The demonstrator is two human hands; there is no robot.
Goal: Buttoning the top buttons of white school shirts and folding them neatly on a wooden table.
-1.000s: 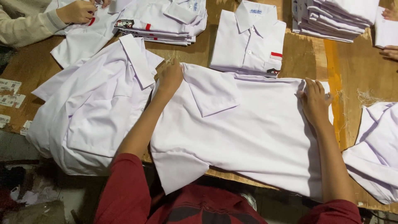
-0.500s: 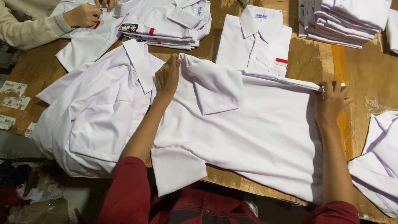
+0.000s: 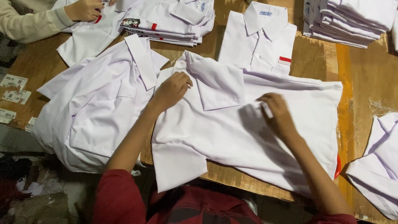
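- A white short-sleeved shirt [image 3: 253, 137] lies spread face down across the middle of the wooden tabletop [image 3: 365, 83], its collar end toward 11 o'clock and its hem edge toward 3 o'clock; one sleeve hangs over the near edge at 7 o'clock.
- The left hand [image 3: 172, 89] rests on the shirt near the collar, at 10 o'clock from the shirt's middle, fingers curled loosely and pressing the cloth down, not gripping it.
- The right hand [image 3: 275, 114] lies on the shirt's back just right of a folded-over flap, fingers [image 3: 265, 99] bent and pinching or smoothing the fabric; whether they hold a fold I cannot tell.
- At 9 o'clock, touching the shirt, sits a loose heap of white shirts [image 3: 95, 112].
- At 12 o'clock lies a folded white shirt with a red pocket tab [image 3: 259, 39], just beyond the spread one.
- At 11 o'clock is a stack of folded shirts [image 3: 174, 18]; at 1 o'clock another stack [image 3: 352, 18].
- At 4 o'clock another white shirt [image 3: 379, 166] lies at the tabletop's edge.
- At far 10 o'clock another person's hand [image 3: 83, 9], in a cream sleeve, rests on a shirt.
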